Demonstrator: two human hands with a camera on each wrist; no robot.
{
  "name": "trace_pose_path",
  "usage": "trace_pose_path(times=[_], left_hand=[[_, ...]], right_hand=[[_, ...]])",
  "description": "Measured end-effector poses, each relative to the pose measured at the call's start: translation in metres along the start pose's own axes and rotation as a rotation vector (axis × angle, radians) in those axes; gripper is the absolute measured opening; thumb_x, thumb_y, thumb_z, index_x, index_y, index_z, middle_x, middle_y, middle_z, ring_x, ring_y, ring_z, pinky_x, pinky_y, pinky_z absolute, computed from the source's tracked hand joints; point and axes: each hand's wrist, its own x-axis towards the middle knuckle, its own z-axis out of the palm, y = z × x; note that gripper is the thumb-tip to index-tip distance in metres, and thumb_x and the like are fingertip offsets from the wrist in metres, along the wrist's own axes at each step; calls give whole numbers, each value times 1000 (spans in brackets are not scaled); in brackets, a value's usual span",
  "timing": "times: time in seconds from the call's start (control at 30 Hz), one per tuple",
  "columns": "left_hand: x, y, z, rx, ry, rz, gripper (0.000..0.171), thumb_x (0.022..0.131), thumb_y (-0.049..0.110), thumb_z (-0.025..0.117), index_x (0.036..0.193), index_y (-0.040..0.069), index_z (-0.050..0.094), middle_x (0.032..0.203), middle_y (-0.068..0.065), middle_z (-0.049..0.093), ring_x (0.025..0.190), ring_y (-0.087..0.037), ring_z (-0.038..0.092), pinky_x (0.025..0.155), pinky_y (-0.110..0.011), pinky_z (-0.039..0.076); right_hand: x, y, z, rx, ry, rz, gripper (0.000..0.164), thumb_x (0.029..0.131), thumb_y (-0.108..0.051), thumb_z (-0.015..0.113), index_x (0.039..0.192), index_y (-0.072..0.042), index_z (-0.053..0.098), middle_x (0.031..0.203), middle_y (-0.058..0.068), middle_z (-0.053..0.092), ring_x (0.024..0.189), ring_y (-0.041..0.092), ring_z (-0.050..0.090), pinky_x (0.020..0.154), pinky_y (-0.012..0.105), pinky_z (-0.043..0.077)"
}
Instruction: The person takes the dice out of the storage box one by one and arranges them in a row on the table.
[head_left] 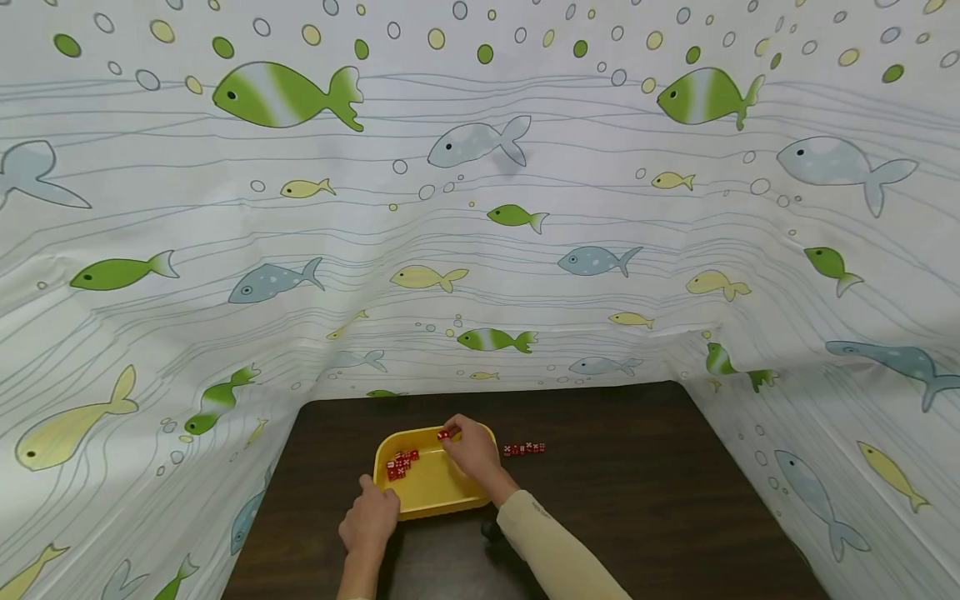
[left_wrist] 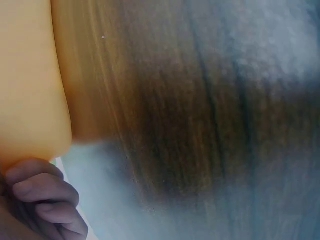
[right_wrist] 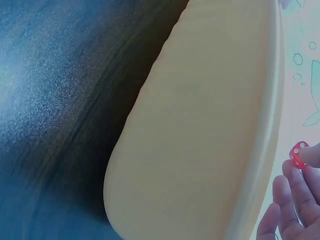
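Observation:
A yellow plastic tray (head_left: 435, 487) lies on the table, tipped slightly in outline. My left hand (head_left: 369, 515) grips its near left corner; in the left wrist view curled fingers (left_wrist: 47, 192) press against the tray's edge. Over the tray's right half, my right hand (head_left: 476, 454) pinches a red die (head_left: 443, 435) between thumb and fingertips. The right wrist view shows the same die (right_wrist: 298, 154) with white pips, beside the tray's outer wall (right_wrist: 200, 115). Several red dice (head_left: 401, 465) sit together in the tray's left part.
Just right of the tray, a row of several red dice (head_left: 525, 448) lies on the dark wooden table (head_left: 637, 500). A small black object (head_left: 491, 531) is partly hidden by the right sleeve. A white fish-print curtain (head_left: 480, 250) surrounds the table's back and sides.

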Motion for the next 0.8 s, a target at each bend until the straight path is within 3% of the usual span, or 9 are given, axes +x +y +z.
trace_pose_path(times=[0.4,0.8], left_hand=[[-1,1,1,-29,-1,11,57,104,27,43,153,0,29,83,-18,60,69,-34,56,67,-49,44],[0,-1,1,-1,2,29,51,105,27,42,146,-3,36,87,-20,61,73,-35,59,70,-53,46]], right_hand=[[-4,8,-17,79,85,49,15,98,-17,78,112,-17,73,106,0,74,88,15,61,84,37,56],[-7,21,-30,127,136,59,14,99,-17,77,112,-16,74,110,3,75,92,17,63,87,40,57]])
